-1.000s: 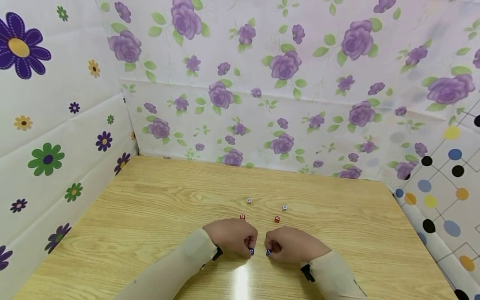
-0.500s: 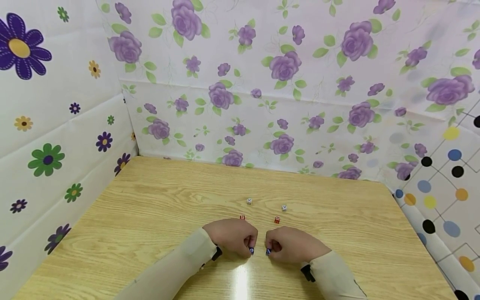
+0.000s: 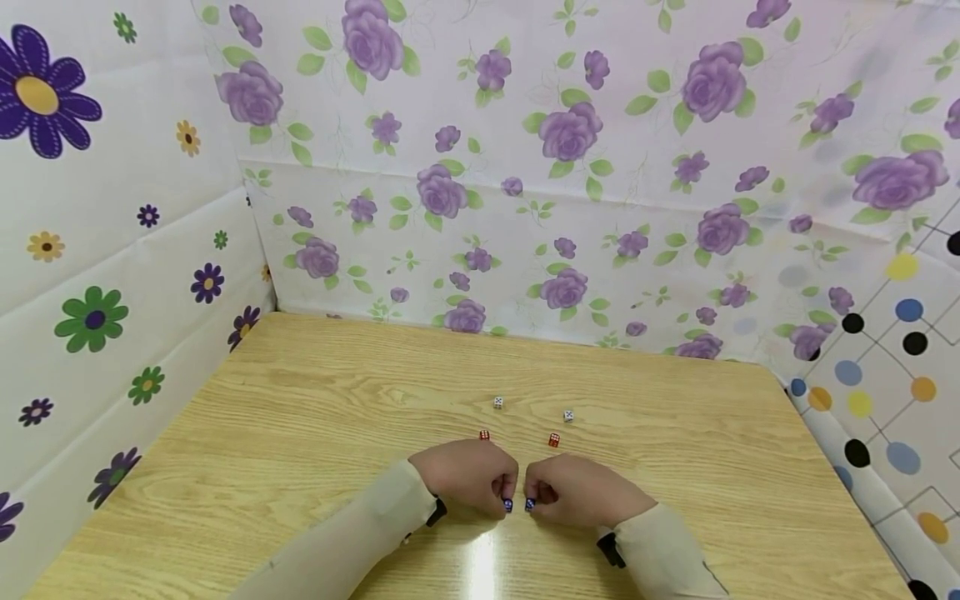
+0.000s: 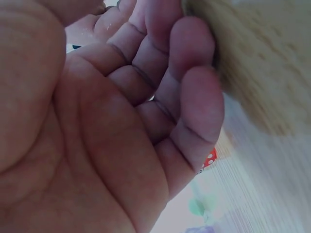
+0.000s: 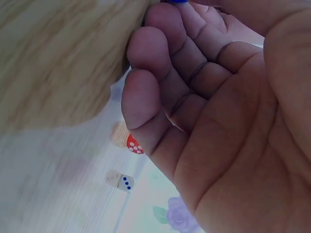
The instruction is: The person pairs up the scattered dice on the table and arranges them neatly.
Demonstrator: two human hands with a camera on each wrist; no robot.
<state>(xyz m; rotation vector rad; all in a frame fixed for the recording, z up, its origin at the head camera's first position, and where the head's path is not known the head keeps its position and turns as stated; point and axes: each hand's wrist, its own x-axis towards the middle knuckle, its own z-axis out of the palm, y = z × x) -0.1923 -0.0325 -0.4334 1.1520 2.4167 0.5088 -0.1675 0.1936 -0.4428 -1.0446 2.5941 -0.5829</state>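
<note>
Left blue die (image 3: 507, 505) and right blue die (image 3: 530, 504) held close together, a narrow gap between

The left hand (image 3: 468, 477) pinches the left blue die at its fingertips, and the right hand (image 3: 587, 490) pinches the right blue die the same way. Both dice are low over the near middle of the table (image 3: 300, 400), beside each other but apart; whether they touch the wood I cannot tell. In the right wrist view only a sliver of blue shows at the top edge, above curled fingers (image 5: 140, 99). In the left wrist view the other fingers (image 4: 201, 104) are curled too, and the pinch itself is out of sight.

Just past the left hand sits the left red die (image 3: 484, 435); the right red die (image 3: 554, 440) sits past the right hand, a little apart from it. Farther off lie the left white die (image 3: 498, 402) and the right white die (image 3: 568, 416), each slightly to the right of the red one on its side.

Pale sleeves (image 3: 360, 533) cover both arms, with a black strap (image 3: 437, 511) showing at each wrist. Beyond the table's far edge hangs a rose-print cloth (image 3: 525, 208); a daisy-print cloth (image 3: 165, 283) stands on the left, a dotted cloth (image 3: 885, 392) on the right.
</note>
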